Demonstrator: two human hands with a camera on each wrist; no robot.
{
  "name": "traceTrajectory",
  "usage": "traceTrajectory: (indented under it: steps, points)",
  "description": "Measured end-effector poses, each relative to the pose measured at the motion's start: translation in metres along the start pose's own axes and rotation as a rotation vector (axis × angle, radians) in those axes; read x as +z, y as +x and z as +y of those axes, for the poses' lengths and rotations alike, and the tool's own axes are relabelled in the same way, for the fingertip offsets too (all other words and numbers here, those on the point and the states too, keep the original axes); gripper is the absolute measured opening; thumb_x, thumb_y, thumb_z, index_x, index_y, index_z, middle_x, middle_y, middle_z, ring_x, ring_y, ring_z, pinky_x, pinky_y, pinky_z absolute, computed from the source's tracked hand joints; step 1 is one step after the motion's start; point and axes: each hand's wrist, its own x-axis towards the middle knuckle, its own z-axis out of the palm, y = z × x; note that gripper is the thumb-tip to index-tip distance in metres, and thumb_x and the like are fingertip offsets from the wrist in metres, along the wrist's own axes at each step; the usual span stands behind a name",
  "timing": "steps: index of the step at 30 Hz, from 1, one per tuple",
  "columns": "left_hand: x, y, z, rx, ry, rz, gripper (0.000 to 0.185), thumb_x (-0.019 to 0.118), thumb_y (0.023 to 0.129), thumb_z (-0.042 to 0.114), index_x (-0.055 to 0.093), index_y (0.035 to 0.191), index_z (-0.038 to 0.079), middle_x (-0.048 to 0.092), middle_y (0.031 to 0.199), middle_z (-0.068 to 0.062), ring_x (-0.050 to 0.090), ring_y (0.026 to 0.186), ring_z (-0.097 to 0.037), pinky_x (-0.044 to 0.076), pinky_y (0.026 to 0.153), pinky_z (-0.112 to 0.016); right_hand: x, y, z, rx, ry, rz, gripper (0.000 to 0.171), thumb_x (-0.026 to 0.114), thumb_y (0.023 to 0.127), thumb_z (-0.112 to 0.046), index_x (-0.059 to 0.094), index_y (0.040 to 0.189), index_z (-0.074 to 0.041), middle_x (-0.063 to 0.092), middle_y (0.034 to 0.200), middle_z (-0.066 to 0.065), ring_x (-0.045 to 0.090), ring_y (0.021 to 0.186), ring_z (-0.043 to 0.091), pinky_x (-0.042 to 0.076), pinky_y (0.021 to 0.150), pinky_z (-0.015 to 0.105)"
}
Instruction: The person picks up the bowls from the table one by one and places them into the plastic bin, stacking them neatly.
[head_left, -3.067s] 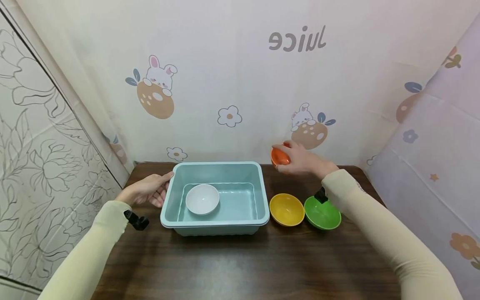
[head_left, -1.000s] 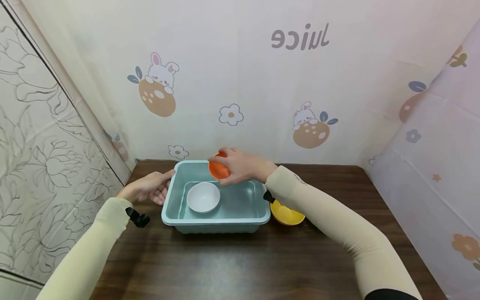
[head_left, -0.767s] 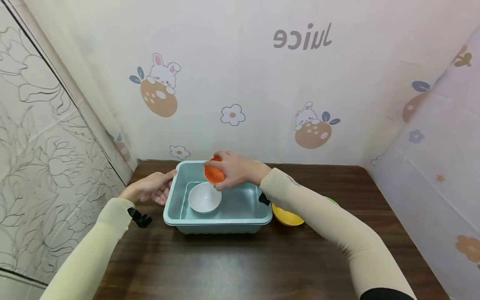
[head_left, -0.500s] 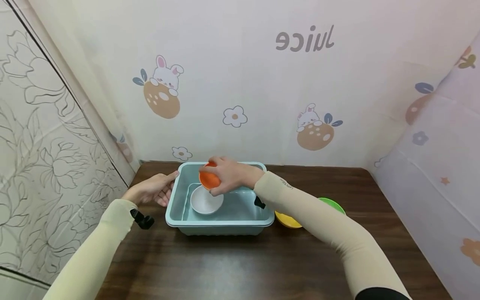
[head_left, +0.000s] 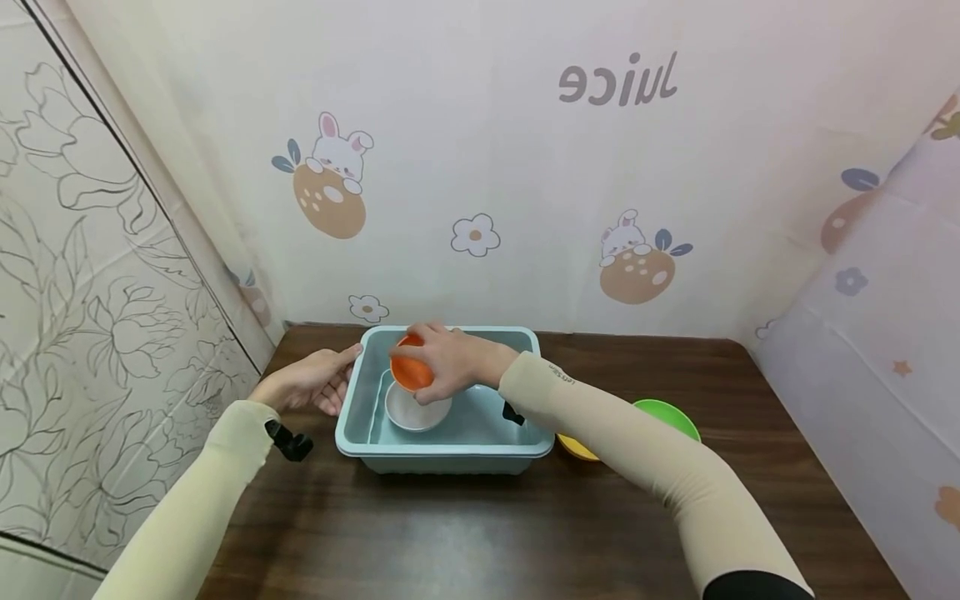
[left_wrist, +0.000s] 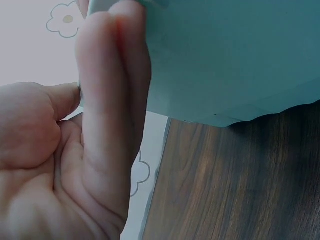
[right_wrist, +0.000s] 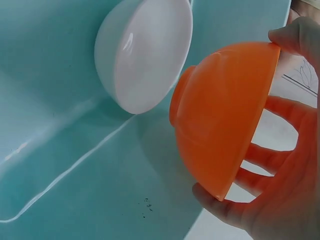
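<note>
Head view, with both wrist views. The right hand grips an orange bowl, thumb on one side of the rim and fingers curled round the other, as the right wrist view shows. The bowl is held tilted above the interior of a pale teal tub, clear of the tub floor. Directly below it, at about 6 o'clock from the orange bowl, a white bowl sits upright on the tub floor; in the right wrist view the orange bowl hangs just beside the white bowl, and whether the two touch cannot be told.

The left hand rests against the tub's left wall, at 9 o'clock from the white bowl. Its fingers lie straight and flat on the outer wall of the tub, and the thumb reaches to the rim.

The tub stands on a dark wooden table. At 3 o'clock from the tub, partly hidden by the right forearm, a yellow bowl sits just beside the tub, and a green bowl lies beyond it to the right. Patterned sheets with rabbit and flower prints enclose the table at 12, 9 and 3 o'clock.
</note>
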Motion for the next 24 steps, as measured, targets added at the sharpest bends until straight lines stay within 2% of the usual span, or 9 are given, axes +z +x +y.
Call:
traceTrajectory:
  steps: [13, 21, 24]
  points:
    - [-0.002, 0.001, -0.001, -0.014, -0.009, 0.004, 0.066, 0.032, 0.108, 0.062, 0.060, 0.090, 0.005, 0.064, 0.062, -0.003, 0.065, 0.048, -0.012, 0.061, 0.053, -0.030, 0.009, 0.002, -0.010, -0.055, -0.011, -0.038, 0.074, 0.063, 0.087, -0.049, 0.042, 0.157, -0.033, 0.033, 0.160, 0.009, 0.035, 0.141, 0.027, 0.050, 0.103, 0.049]
    - [-0.003, 0.002, -0.001, -0.011, -0.007, -0.008, 0.067, 0.032, 0.108, 0.062, 0.060, 0.091, 0.004, 0.065, 0.063, -0.003, 0.065, 0.049, -0.011, 0.061, 0.053, -0.029, 0.016, 0.010, -0.010, -0.028, 0.003, -0.103, 0.072, 0.063, 0.089, -0.049, 0.040, 0.157, -0.036, 0.031, 0.162, 0.010, 0.033, 0.142, 0.028, 0.049, 0.106, 0.054]
    - [-0.003, 0.003, -0.001, -0.008, 0.000, -0.004, 0.067, 0.033, 0.107, 0.063, 0.060, 0.091, 0.003, 0.065, 0.063, -0.003, 0.066, 0.049, -0.012, 0.061, 0.053, -0.030, 0.020, 0.012, -0.009, -0.028, 0.000, -0.124, 0.072, 0.062, 0.090, -0.051, 0.039, 0.157, -0.037, 0.030, 0.163, 0.010, 0.033, 0.142, 0.028, 0.049, 0.106, 0.052]
